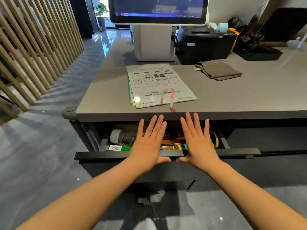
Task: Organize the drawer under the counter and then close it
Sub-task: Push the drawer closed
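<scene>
A person's left hand (pixel 147 143) and right hand (pixel 198 143), fingers straight and spread, press side by side against the front of the partly open drawer (pixel 103 155) under the counter (pixel 249 97).

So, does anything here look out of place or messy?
A red-and-white strip lies loose across the printed sheets, its end reaching the counter edge. The sheets sit skewed to that edge. Nothing looks spilled or damaged.
</scene>
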The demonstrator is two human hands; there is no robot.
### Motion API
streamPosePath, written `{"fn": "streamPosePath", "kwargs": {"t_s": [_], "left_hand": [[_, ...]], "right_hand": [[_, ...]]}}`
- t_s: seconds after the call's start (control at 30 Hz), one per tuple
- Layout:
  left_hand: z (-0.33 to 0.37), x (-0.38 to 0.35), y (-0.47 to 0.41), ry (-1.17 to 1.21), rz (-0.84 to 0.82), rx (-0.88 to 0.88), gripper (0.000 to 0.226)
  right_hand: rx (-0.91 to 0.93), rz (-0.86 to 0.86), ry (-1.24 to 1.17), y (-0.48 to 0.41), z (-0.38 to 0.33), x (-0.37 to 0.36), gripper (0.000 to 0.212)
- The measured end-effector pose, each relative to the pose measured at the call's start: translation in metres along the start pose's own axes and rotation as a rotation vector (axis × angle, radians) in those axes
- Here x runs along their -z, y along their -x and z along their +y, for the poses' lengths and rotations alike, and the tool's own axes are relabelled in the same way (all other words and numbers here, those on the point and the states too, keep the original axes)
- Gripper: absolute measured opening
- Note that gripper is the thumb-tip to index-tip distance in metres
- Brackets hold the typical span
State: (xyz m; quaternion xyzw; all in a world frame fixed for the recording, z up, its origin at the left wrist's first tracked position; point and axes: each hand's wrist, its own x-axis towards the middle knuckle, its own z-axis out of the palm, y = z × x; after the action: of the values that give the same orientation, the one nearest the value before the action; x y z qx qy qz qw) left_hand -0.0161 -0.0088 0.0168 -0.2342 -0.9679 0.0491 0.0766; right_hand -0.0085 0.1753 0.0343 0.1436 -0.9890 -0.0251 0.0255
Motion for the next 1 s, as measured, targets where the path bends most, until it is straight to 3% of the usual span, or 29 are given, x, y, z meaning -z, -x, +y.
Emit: {"fn": "streamPosePath", "kwargs": {"t_s": [0.27,0.6,1.0], "left_hand": [[-0.008,0.004,-0.034,-0.035,0.007,0.104,0.128],[-0.003,0.003,-0.047,-0.078,0.08,0.166,0.107],[0.0,-0.003,-0.052,-0.15,0.077,0.17,0.1]], "right_hand": [[-0.058,-0.003,0.062,-0.037,0.003,0.004,0.137],[-0.13,0.173,-0.012,-0.049,-0.002,0.0,0.116],[-0.113,0.155,0.034,-0.052,0.002,0.003,0.103]]}}
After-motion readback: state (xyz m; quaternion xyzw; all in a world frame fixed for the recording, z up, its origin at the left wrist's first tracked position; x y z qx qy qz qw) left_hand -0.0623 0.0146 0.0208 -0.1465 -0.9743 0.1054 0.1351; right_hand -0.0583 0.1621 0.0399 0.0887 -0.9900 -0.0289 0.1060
